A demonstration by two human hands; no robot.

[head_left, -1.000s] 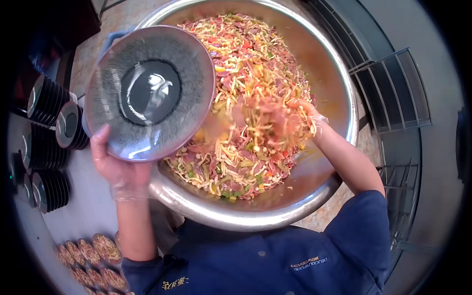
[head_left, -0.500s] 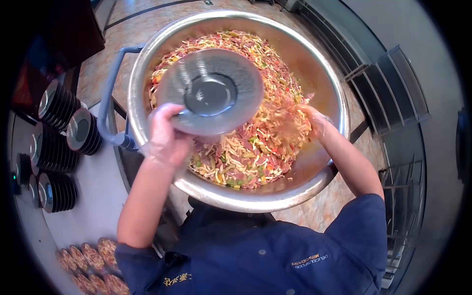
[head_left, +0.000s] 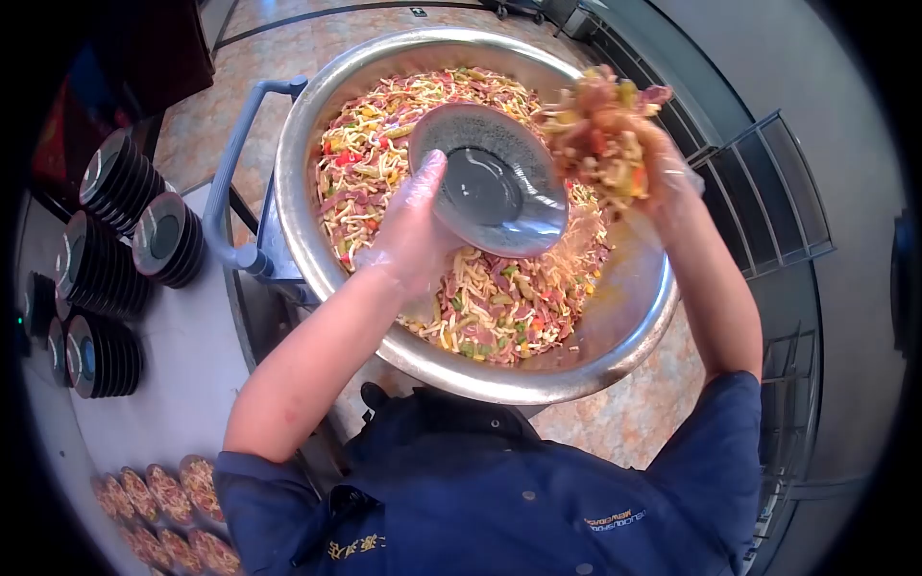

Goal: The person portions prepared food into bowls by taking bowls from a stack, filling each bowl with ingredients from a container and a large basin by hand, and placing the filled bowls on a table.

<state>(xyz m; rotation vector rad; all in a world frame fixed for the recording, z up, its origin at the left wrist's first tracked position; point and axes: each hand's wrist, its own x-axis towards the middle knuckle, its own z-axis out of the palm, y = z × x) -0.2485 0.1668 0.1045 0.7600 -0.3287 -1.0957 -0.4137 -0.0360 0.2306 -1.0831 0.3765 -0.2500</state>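
A large steel bowl [head_left: 312, 252] holds a heap of mixed food [head_left: 375, 144] with pale strips, reddish meat and red, green and yellow pieces. My left hand [head_left: 413, 226], in a clear plastic glove, is closed on the rim of a dark grey dish [head_left: 480, 187], tilted above the heap. Raised over the bowl's right rim, my gloved right hand [head_left: 663, 173] grips a clump of the mixed food [head_left: 600, 139], close to the dish's right side. The dish shows no food in it.
Stacks of dark dishes [head_left: 168, 240] stand on a light table [head_left: 168, 384] at the left. Several filled dishes [head_left: 168, 494] sit at its lower left. A blue cart handle [head_left: 226, 173] rises beside the bowl. Wire racks [head_left: 778, 192] line the right.
My left hand has brought the dish rightward over the heap. My right hand has lifted a clump of food up out of the bowl's right side.
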